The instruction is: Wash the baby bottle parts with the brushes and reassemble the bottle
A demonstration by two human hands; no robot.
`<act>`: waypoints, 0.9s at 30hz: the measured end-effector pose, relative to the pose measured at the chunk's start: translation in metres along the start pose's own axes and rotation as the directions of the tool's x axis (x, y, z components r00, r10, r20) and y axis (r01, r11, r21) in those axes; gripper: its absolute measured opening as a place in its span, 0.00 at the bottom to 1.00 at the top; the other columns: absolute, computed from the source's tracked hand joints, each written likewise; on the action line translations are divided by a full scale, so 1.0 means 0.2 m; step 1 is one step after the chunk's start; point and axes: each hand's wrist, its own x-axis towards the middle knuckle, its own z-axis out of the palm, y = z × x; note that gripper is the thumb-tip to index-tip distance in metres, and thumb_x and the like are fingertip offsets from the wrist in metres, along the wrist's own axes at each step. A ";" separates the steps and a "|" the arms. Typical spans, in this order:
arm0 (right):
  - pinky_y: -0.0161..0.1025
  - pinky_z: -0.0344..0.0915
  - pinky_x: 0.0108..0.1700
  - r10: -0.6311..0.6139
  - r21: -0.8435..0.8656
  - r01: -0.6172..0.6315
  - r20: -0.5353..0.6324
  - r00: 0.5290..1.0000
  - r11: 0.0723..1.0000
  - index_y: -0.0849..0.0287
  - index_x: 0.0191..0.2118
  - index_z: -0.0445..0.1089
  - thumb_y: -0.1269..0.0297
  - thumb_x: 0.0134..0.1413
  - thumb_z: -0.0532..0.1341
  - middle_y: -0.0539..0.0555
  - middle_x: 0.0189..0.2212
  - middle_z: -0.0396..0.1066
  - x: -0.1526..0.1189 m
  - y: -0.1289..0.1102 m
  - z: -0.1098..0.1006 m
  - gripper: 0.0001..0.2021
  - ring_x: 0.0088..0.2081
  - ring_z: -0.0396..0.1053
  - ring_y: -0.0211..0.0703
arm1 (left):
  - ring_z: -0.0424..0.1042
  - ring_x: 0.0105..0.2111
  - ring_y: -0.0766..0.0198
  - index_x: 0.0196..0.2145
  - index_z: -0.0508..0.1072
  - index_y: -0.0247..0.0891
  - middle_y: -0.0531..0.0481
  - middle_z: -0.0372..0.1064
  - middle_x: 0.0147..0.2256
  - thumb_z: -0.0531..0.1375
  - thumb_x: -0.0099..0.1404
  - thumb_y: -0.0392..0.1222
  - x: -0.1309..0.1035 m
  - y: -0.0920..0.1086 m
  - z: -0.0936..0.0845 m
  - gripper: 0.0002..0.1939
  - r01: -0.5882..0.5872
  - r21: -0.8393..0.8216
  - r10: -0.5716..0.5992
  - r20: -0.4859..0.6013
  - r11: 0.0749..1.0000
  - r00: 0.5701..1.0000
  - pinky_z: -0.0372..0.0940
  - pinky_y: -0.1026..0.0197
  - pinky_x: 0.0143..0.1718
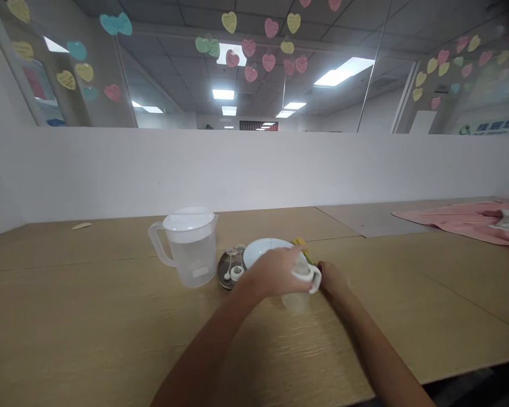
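My left hand (277,272) is closed round the top of a small clear pitcher (296,301) with a white rim and handle. The pitcher is blurred. Close by its handle is my right hand (333,278), fingers curled in and their grip mostly hidden. A yellow flower (299,243) on a green stem lies by the plate, its stem running toward my right fingers. Behind my left hand sits a white plate (258,249), partly covered. A round dark tray (223,279) to its left bears a small white spoon (228,275) and a small white ring-shaped piece (237,273).
A large translucent lidded jug (194,251) stands left of the tray. A pink cloth (453,216) lies at the far right of the wooden table (110,322). A thin pale piece (82,226) rests at the back left. Behind rises a white wall (237,169) with glass above.
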 end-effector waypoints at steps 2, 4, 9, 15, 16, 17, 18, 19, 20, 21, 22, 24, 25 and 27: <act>0.37 0.60 0.35 -0.021 -0.005 0.021 0.004 1.000 1.000 0.62 0.38 0.71 0.60 0.61 0.48 0.63 0.41 0.73 0.00 0.00 0.00 0.17 0.42 0.72 0.49 | 0.71 0.45 0.53 0.56 0.61 0.42 0.45 0.71 0.46 0.60 0.54 0.52 -0.01 0.04 0.04 0.33 -0.064 0.040 0.058 0.127 0.997 0.990 0.65 0.59 0.41; 0.37 0.59 0.35 -0.023 -0.011 0.023 0.007 1.000 1.000 0.62 0.38 0.71 0.60 0.61 0.47 0.63 0.41 0.73 0.00 0.00 0.00 0.17 0.42 0.72 0.49 | 0.72 0.42 0.53 0.52 0.64 0.39 0.44 0.72 0.44 0.60 0.53 0.50 -0.01 0.05 0.09 0.30 -0.100 0.099 0.073 0.240 0.990 0.968 0.66 0.59 0.37; 0.37 0.59 0.33 -0.022 -0.019 0.023 0.060 0.998 1.000 0.61 0.32 0.74 0.58 0.57 0.49 0.61 0.35 0.75 -0.01 0.00 -0.01 0.18 0.37 0.73 0.49 | 0.73 0.39 0.51 0.43 0.69 0.34 0.40 0.72 0.41 0.61 0.53 0.46 0.02 0.05 0.16 0.21 -0.080 0.275 -0.029 0.374 0.958 0.927 0.67 0.58 0.35; 0.39 0.60 0.33 0.053 -0.029 -0.055 -0.062 0.997 0.998 0.62 0.35 0.74 0.55 0.59 0.46 0.65 0.37 0.74 -0.05 -0.01 -0.09 0.22 0.37 0.72 0.53 | 0.71 0.43 0.50 0.50 0.67 0.35 0.39 0.69 0.46 0.62 0.53 0.46 0.04 -0.01 0.15 0.28 -0.020 0.301 -0.102 0.385 0.953 0.917 0.67 0.56 0.39; 0.39 0.59 0.32 0.064 -0.015 -0.066 -0.131 0.989 0.998 0.62 0.35 0.74 0.56 0.60 0.45 0.65 0.36 0.74 -0.05 -0.03 -0.11 0.23 0.37 0.72 0.52 | 0.70 0.45 0.51 0.53 0.65 0.36 0.40 0.68 0.48 0.63 0.52 0.48 0.04 -0.03 0.13 0.31 -0.019 0.261 -0.088 0.391 0.965 0.916 0.66 0.56 0.41; 0.38 0.59 0.32 0.060 0.002 -0.061 -0.196 0.979 0.998 0.62 0.35 0.74 0.56 0.61 0.43 0.65 0.35 0.74 -0.05 -0.05 -0.14 0.23 0.36 0.72 0.51 | 0.69 0.47 0.51 0.55 0.62 0.37 0.41 0.67 0.50 0.63 0.52 0.50 0.04 -0.06 0.11 0.34 -0.025 0.196 -0.056 0.394 0.980 0.918 0.65 0.56 0.43; 0.38 0.59 0.32 0.039 0.014 -0.037 -0.247 0.968 0.999 0.61 0.35 0.74 0.57 0.61 0.43 0.64 0.34 0.74 -0.04 -0.08 -0.17 0.23 0.36 0.72 0.50 | 0.68 0.49 0.53 0.56 0.61 0.39 0.43 0.66 0.52 0.63 0.52 0.53 0.04 -0.10 0.08 0.36 -0.035 0.112 -0.011 0.389 0.993 0.921 0.64 0.58 0.45; 0.37 0.58 0.33 -0.005 0.021 0.011 -0.266 0.964 1.000 0.61 0.35 0.73 0.57 0.62 0.43 0.63 0.34 0.74 -0.03 -0.13 -0.20 0.23 0.36 0.72 0.48 | 0.67 0.50 0.54 0.57 0.60 0.41 0.45 0.65 0.54 0.62 0.53 0.56 0.05 -0.14 0.05 0.36 -0.044 0.020 0.034 0.370 0.999 0.929 0.63 0.59 0.46; 0.36 0.58 0.33 -0.065 0.026 0.074 -0.249 0.966 0.997 0.60 0.35 0.73 0.57 0.61 0.44 0.61 0.34 0.74 -0.01 -0.18 -0.23 0.22 0.36 0.72 0.47 | 0.66 0.51 0.57 0.56 0.61 0.41 0.47 0.65 0.54 0.58 0.57 0.58 0.05 -0.19 0.02 0.33 -0.037 -0.055 0.053 0.333 0.998 0.941 0.63 0.62 0.47; 0.35 0.58 0.34 -0.136 0.038 0.146 -0.203 0.970 0.988 0.59 0.34 0.73 0.57 0.61 0.46 0.60 0.35 0.75 0.01 -0.24 -0.25 0.20 0.37 0.71 0.45 | 0.67 0.49 0.59 0.54 0.64 0.41 0.48 0.66 0.54 0.54 0.61 0.58 0.06 -0.25 0.01 0.28 -0.001 -0.089 0.027 0.286 0.996 0.958 0.63 0.64 0.46; 0.34 0.59 0.34 -0.220 0.071 0.229 -0.112 0.969 0.971 0.59 0.34 0.73 0.57 0.60 0.48 0.59 0.35 0.74 0.04 -0.30 -0.27 0.18 0.37 0.71 0.44 | 0.69 0.48 0.60 0.52 0.66 0.41 0.48 0.68 0.51 0.49 0.65 0.57 0.07 -0.31 0.00 0.24 0.073 -0.071 -0.055 0.229 0.995 0.972 0.63 0.65 0.45; 0.33 0.60 0.33 -0.336 0.179 0.314 0.105 0.936 0.932 0.61 0.35 0.72 0.58 0.57 0.52 0.60 0.37 0.74 0.09 -0.42 -0.28 0.14 0.37 0.71 0.44 | 0.70 0.44 0.59 0.46 0.71 0.38 0.45 0.71 0.46 0.45 0.69 0.52 0.08 -0.44 0.00 0.22 0.309 0.089 -0.317 0.099 0.947 0.943 0.63 0.63 0.44; 0.32 0.60 0.32 -0.364 0.222 0.322 0.189 0.912 0.920 0.62 0.35 0.72 0.59 0.57 0.53 0.60 0.36 0.74 0.11 -0.47 -0.28 0.14 0.36 0.71 0.43 | 0.70 0.44 0.57 0.43 0.72 0.34 0.41 0.72 0.44 0.46 0.69 0.50 0.08 -0.50 0.02 0.21 0.393 0.144 -0.405 0.066 0.908 0.912 0.63 0.60 0.44; 0.31 0.62 0.29 -0.385 0.283 0.301 0.319 0.866 0.911 0.63 0.33 0.71 0.58 0.57 0.54 0.59 0.32 0.74 0.15 -0.56 -0.25 0.14 0.31 0.71 0.40 | 0.70 0.44 0.55 0.41 0.73 0.32 0.38 0.71 0.43 0.50 0.68 0.44 0.09 -0.62 0.06 0.16 0.485 0.207 -0.505 0.054 0.850 0.861 0.63 0.57 0.44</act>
